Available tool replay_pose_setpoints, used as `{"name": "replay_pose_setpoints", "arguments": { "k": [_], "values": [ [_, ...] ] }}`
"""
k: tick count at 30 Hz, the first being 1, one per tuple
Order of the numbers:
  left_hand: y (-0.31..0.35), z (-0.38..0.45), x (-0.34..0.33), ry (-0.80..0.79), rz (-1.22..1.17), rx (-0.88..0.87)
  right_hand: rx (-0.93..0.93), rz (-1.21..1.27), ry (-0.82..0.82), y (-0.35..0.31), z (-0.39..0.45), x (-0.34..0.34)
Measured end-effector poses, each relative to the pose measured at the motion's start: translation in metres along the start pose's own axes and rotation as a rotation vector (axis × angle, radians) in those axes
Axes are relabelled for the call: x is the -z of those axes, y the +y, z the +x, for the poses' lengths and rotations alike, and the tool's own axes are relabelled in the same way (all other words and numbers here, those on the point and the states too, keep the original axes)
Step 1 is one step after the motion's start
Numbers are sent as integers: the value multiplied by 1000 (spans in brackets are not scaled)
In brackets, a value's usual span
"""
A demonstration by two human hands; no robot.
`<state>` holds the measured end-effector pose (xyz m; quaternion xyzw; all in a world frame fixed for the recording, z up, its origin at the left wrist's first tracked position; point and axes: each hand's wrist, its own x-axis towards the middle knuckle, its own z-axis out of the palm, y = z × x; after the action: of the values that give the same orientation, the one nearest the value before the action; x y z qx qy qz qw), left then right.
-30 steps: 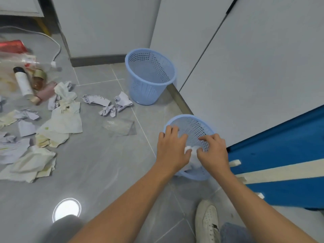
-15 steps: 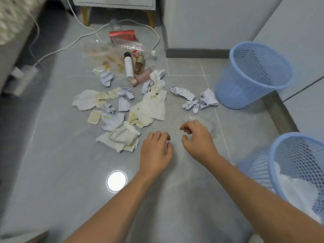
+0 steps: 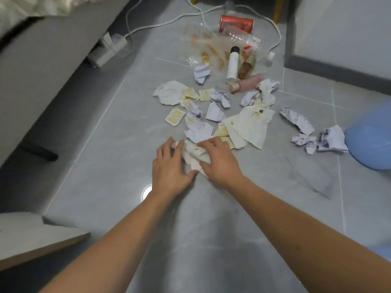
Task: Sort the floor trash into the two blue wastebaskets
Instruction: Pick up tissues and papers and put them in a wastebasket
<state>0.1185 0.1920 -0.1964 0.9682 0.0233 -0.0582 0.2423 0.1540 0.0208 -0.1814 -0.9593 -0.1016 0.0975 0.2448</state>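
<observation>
1. Hands met on one bundle: the left hand (image 3: 170, 164) and the right hand (image 3: 220, 160) both rested on a wad of stained tissue (image 3: 194, 154) on the floor (image 3: 105, 166), at the near edge of the litter.
2. Grip of the left hand was loose, fingers spread and laid flat against the wad's left side; the right hand's fingers curled over its top and right side, pinching the tissue.
3. Just beyond the wad lay a printed paper slip (image 3: 197, 127), and to its right a large soiled napkin (image 3: 251, 125).
4. Farther out sat more crumpled paper (image 3: 297, 121), small yellowish packets (image 3: 175, 116) and another tissue clump (image 3: 169, 92).
5. Behind those lay a white tube with a black cap (image 3: 232, 65), an amber bottle (image 3: 246, 67), a pink bottle (image 3: 247, 83), clear plastic wrapping (image 3: 203, 47) and a red can (image 3: 236, 23).
6. One blue wastebasket (image 3: 370, 140) showed at the right edge, blurred, just beside crumpled lilac paper (image 3: 332, 140).
7. A flat clear plastic piece (image 3: 311, 176) lay apart, right of the right forearm.
8. A white cable (image 3: 169, 21) ran across the floor to a power strip (image 3: 110, 48) at upper left.
</observation>
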Motion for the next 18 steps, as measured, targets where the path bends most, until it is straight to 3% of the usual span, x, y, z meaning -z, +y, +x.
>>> {"name": "replay_pose_setpoints", "arguments": {
  "k": [4,8,18],
  "values": [
    [7,7,-4,-46,34,-119,-14,91,117,11,-18,4],
    [9,4,-11,70,58,-197,-84,152,213,17,-28,17],
    [21,-13,10,39,-217,-136,-171,205,348,37,-48,42]
  ]
}}
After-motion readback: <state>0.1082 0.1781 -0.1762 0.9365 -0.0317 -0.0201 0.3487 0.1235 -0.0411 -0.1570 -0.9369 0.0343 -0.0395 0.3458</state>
